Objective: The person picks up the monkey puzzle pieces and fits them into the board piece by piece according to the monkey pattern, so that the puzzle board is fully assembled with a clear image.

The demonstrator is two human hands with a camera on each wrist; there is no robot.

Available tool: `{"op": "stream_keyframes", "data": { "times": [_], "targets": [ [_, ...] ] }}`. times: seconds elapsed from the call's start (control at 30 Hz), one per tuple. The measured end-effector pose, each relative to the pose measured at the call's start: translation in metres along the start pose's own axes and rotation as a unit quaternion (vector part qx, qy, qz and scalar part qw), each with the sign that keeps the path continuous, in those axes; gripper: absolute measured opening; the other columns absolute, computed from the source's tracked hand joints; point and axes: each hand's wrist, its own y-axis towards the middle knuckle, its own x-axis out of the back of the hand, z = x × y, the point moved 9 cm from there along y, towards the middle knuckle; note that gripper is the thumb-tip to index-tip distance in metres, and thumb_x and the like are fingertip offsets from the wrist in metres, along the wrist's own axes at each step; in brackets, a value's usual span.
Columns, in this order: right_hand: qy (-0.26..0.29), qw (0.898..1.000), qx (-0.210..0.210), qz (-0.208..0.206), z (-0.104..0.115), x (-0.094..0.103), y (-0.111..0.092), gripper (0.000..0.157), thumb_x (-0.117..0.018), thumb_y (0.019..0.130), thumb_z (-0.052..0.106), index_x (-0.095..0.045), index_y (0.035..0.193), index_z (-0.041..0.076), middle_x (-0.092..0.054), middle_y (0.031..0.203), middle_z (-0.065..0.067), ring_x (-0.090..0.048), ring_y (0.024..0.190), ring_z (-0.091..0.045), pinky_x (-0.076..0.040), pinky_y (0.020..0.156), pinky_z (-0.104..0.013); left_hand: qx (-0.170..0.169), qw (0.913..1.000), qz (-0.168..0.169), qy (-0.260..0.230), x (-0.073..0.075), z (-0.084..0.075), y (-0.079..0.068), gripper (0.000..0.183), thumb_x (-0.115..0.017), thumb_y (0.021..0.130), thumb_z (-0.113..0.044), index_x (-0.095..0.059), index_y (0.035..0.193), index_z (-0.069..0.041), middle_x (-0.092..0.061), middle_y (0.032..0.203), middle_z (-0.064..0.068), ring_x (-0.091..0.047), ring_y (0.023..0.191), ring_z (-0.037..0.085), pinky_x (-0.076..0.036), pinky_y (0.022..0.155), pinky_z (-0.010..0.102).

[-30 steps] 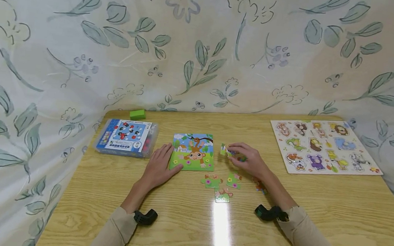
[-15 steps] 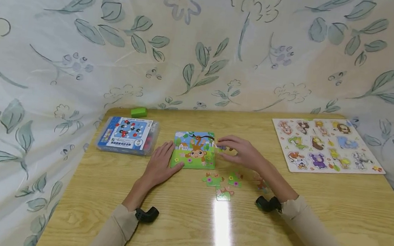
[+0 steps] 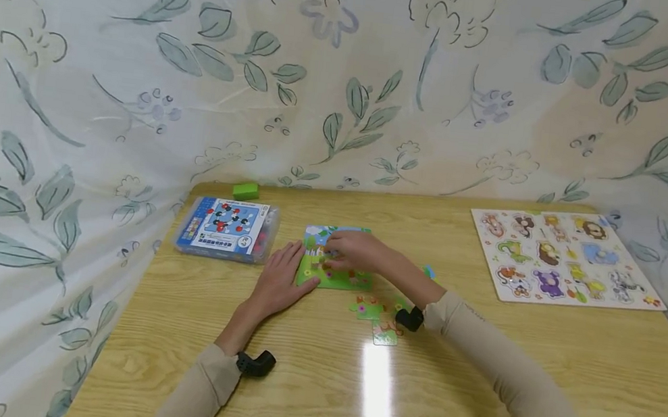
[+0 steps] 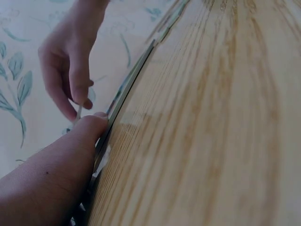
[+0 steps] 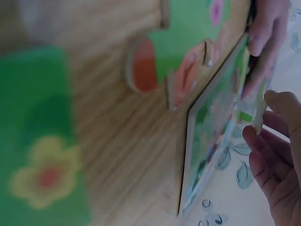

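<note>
A square monkey picture board (image 3: 302, 276) lies on the wooden table. My left hand (image 3: 280, 278) rests with straight fingers along its left side, the thumb on its front left corner. Over the board, my right hand (image 3: 357, 250) pinches a small jigsaw puzzle piece (image 5: 259, 106) between thumb and fingertips, seen edge-on in the right wrist view. The same hand hides much of the monkey picture in the head view. In front of the board lie loose jigsaw puzzle pieces (image 3: 384, 335), green with monkey parts; the right wrist partly covers some of them.
A clear plastic box (image 3: 228, 228) with a molecule picture stands left of the left hand, a green block (image 3: 245, 191) behind it. At the right lies a white animal puzzle board (image 3: 567, 260). A floral cloth (image 3: 381, 105) hangs behind the table.
My right hand has carried the puzzle piece leftward, from beside the board to over it. The left hand stays at the board's left side. The head view has shifted slightly.
</note>
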Motion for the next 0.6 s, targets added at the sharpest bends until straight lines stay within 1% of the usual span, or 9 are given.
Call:
{"op": "stream_keyframes", "data": {
  "times": [0.07,0.13,0.23,0.33,0.47,0.6],
  "targets": [
    [0.003,0.999,-0.021,0.028,-0.003,-0.006,0.008,0.029,-0.062,0.094,0.028,-0.070,0.114,0.009,-0.069,0.113,-0.005,-0.066,0.102,-0.018,-0.056,0.087,-0.031,-0.001,1.0000,-0.001,-0.001,0.000,0.000,-0.001,0.083,-0.049,0.093,-0.061,-0.028,0.154,-0.009,-0.026,0.161,0.009,-0.021,0.150,0.029,-0.019,0.122,0.051],
    [0.009,0.998,-0.042,0.044,-0.005,-0.009,0.014,0.030,-0.061,0.094,0.029,-0.070,0.115,0.009,-0.069,0.112,-0.005,-0.067,0.102,-0.019,-0.056,0.087,-0.032,-0.003,1.0000,-0.003,-0.004,0.001,-0.001,-0.001,0.082,-0.050,0.093,-0.060,-0.029,0.153,-0.008,-0.027,0.160,0.010,-0.022,0.150,0.029,-0.019,0.121,0.051],
    [0.019,0.997,-0.055,0.047,-0.007,-0.009,0.019,0.029,-0.063,0.094,0.027,-0.071,0.115,0.008,-0.070,0.110,-0.005,-0.068,0.099,-0.019,-0.056,0.086,-0.032,-0.004,1.0000,-0.003,-0.004,0.002,-0.001,-0.001,0.082,-0.050,0.093,-0.059,-0.029,0.153,-0.008,-0.027,0.160,0.010,-0.022,0.150,0.030,-0.019,0.121,0.051],
    [0.028,0.997,-0.052,0.047,-0.007,-0.009,0.020,0.029,-0.064,0.093,0.025,-0.071,0.114,0.007,-0.070,0.111,-0.006,-0.068,0.101,-0.020,-0.056,0.089,-0.033,-0.003,1.0000,-0.002,-0.006,0.002,-0.002,-0.001,0.082,-0.051,0.093,-0.058,-0.029,0.153,-0.007,-0.026,0.160,0.010,-0.022,0.150,0.030,-0.019,0.121,0.051],
    [0.040,0.997,-0.047,0.051,-0.006,-0.010,0.022,0.030,-0.064,0.093,0.025,-0.070,0.116,0.006,-0.068,0.115,-0.007,-0.066,0.107,-0.021,-0.054,0.094,-0.034,0.003,1.0000,0.003,-0.003,0.001,-0.001,-0.001,0.082,-0.050,0.093,-0.059,-0.027,0.154,-0.009,-0.025,0.161,0.009,-0.020,0.150,0.028,-0.018,0.122,0.050],
    [0.047,0.996,-0.048,0.061,-0.006,-0.015,0.024,0.031,-0.063,0.094,0.027,-0.070,0.117,0.007,-0.067,0.118,-0.008,-0.065,0.110,-0.022,-0.053,0.095,-0.035,0.001,1.0000,0.002,-0.002,0.001,-0.001,-0.001,0.082,-0.049,0.093,-0.059,-0.028,0.154,-0.009,-0.025,0.161,0.009,-0.021,0.150,0.028,-0.018,0.122,0.050]
  ]
}}
